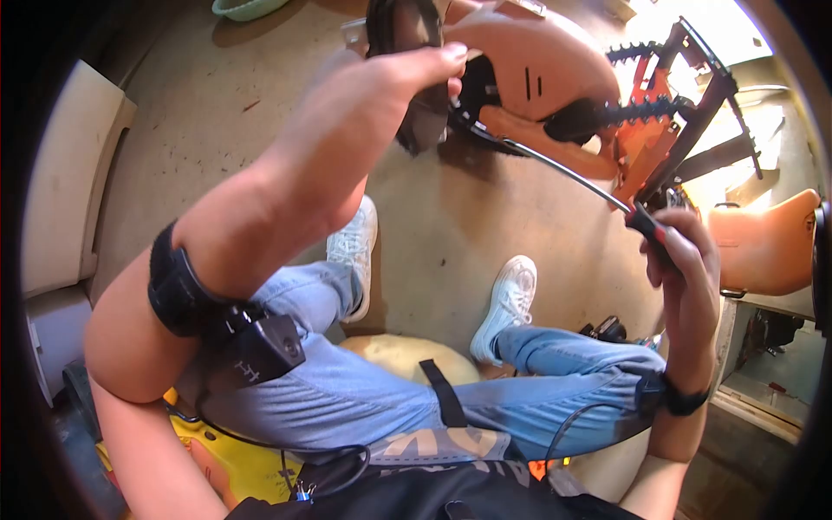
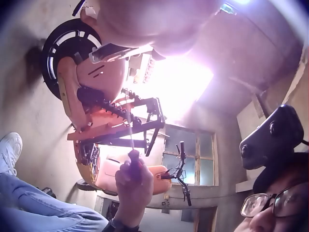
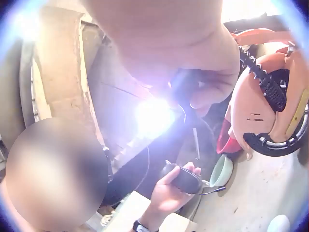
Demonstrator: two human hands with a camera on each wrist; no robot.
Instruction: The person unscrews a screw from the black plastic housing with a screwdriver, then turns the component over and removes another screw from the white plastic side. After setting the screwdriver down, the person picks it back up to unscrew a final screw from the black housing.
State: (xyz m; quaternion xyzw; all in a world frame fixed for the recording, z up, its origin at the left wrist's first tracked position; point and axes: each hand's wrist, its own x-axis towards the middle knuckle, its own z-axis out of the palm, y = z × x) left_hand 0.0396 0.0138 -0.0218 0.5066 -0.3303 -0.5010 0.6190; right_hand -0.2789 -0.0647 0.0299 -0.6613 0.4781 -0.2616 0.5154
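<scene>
My left hand is raised at the top of the head view and grips a dark, glossy, oblong part. In the right wrist view this black rounded part lies in the palm, with a thin cable running off its end. My right hand holds a screwdriver by its black and red handle. Its long metal shaft points up and left, toward the left hand. Behind the shaft is the orange body panel of a scooter, with a slot-marked cover and black coil shock absorbers.
Beyond the panel stands a dark metal frame. Another orange panel is at the right. A pale green basin sits on the floor. The person sits with white shoes on the floor; a pale cabinet stands at left.
</scene>
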